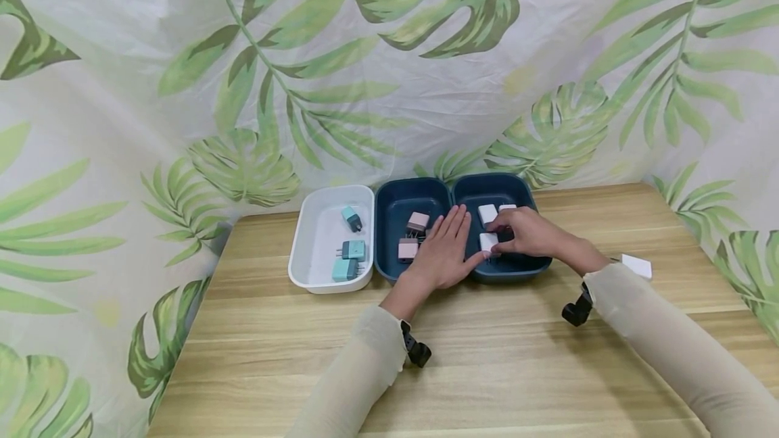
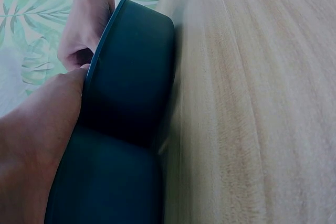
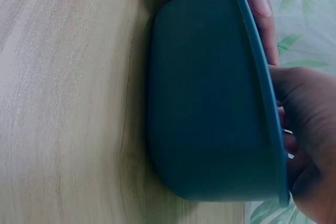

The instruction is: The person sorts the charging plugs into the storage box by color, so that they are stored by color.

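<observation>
My right hand [image 1: 531, 232] reaches into the right-hand dark blue bin [image 1: 511, 276] and pinches a white charger plug [image 1: 489, 242] between fingers and thumb. More white charger plugs [image 1: 487, 213] lie in that bin, one partly behind the fingers. My left hand [image 1: 443, 252] lies with straight fingers across the adjoining rims of the two blue bins, thumb toward the right one. Pink charger plugs [image 1: 417, 222] sit in the middle blue bin [image 1: 404, 188], some hidden by this hand. In the right wrist view, the bin wall [image 3: 210, 93] hides the fingertips.
A white bin [image 1: 302, 235] on the left holds several teal charger plugs [image 1: 353, 249]. On the wooden table [image 1: 268, 357], right of the bins, lies another white charger plug [image 1: 636, 265]. A leaf-patterned cloth [image 1: 341, 107] hangs behind the table.
</observation>
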Demonstrator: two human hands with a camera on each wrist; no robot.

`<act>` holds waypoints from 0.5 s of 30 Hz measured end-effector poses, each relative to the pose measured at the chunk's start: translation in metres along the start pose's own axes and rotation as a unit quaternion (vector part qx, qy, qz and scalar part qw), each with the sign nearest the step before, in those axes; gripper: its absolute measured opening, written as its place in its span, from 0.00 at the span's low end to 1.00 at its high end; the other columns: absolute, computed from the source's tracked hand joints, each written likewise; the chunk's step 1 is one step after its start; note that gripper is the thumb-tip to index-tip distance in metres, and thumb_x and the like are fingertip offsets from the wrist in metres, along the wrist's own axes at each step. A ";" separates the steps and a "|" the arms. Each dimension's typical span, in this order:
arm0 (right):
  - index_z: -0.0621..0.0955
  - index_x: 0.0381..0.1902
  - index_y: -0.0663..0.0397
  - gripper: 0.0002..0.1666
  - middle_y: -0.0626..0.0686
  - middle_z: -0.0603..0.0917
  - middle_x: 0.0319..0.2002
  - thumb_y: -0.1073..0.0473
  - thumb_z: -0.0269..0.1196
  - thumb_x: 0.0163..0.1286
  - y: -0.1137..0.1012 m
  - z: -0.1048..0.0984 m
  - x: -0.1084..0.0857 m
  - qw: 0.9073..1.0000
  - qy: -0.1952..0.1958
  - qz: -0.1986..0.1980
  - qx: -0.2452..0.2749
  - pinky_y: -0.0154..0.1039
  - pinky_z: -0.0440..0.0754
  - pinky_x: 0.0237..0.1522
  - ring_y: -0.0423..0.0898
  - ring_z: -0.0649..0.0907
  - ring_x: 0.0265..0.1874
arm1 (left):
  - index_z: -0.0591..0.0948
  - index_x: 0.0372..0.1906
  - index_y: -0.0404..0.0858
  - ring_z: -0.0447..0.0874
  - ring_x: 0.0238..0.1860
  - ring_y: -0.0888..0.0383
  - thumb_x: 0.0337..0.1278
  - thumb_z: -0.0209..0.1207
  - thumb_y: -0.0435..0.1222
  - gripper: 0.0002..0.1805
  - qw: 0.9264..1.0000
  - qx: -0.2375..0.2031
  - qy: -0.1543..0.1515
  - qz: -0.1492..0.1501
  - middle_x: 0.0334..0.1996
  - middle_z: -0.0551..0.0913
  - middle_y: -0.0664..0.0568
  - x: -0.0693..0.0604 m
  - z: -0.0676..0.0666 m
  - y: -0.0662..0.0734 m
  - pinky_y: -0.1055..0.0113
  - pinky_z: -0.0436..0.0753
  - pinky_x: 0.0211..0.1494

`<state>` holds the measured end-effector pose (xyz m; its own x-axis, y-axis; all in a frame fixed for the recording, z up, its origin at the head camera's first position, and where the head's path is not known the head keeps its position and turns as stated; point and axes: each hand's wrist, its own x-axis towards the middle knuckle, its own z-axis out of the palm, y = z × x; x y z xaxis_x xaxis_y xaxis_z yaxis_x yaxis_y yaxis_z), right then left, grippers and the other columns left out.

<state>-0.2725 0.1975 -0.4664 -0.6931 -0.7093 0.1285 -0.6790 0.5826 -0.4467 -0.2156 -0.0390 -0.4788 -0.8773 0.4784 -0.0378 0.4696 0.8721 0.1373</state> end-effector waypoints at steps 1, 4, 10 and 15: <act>0.89 0.51 0.66 0.24 0.60 0.90 0.47 0.59 0.80 0.61 0.000 -0.001 -0.001 1.000 0.001 -0.001 0.003 0.56 0.88 0.51 0.55 0.90 0.45 | 0.45 0.87 0.39 0.31 0.87 0.55 0.80 0.36 0.68 0.49 1.000 0.001 0.000 0.000 0.88 0.37 0.49 0.000 0.000 0.000 0.53 0.43 0.88; 0.89 0.51 0.67 0.23 0.61 0.90 0.48 0.60 0.80 0.61 0.000 -0.002 -0.004 1.000 0.005 -0.005 0.011 0.56 0.89 0.50 0.56 0.90 0.45 | 0.44 0.88 0.40 0.30 0.87 0.56 0.79 0.35 0.68 0.50 1.000 -0.001 0.000 0.000 0.88 0.37 0.50 0.001 0.000 0.000 0.53 0.42 0.88; 0.89 0.52 0.67 0.23 0.61 0.90 0.50 0.62 0.79 0.62 -0.001 -0.006 -0.010 1.000 0.013 -0.019 0.022 0.55 0.90 0.48 0.57 0.90 0.45 | 0.45 0.87 0.39 0.29 0.87 0.56 0.79 0.35 0.69 0.50 1.000 -0.008 -0.001 0.000 0.88 0.36 0.50 0.001 0.001 -0.001 0.53 0.42 0.88; 0.88 0.54 0.65 0.22 0.60 0.90 0.52 0.61 0.78 0.64 -0.004 -0.012 -0.016 0.999 0.013 -0.016 0.024 0.53 0.90 0.48 0.57 0.89 0.48 | 0.45 0.87 0.40 0.30 0.87 0.55 0.79 0.36 0.68 0.50 1.000 -0.001 -0.002 -0.001 0.88 0.36 0.49 0.000 0.001 0.000 0.53 0.42 0.88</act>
<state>-0.2613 0.2113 -0.4555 -0.6780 -0.7159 0.1669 -0.6887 0.5394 -0.4845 -0.2156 -0.0388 -0.4798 -0.8780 0.4768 -0.0418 0.4674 0.8730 0.1390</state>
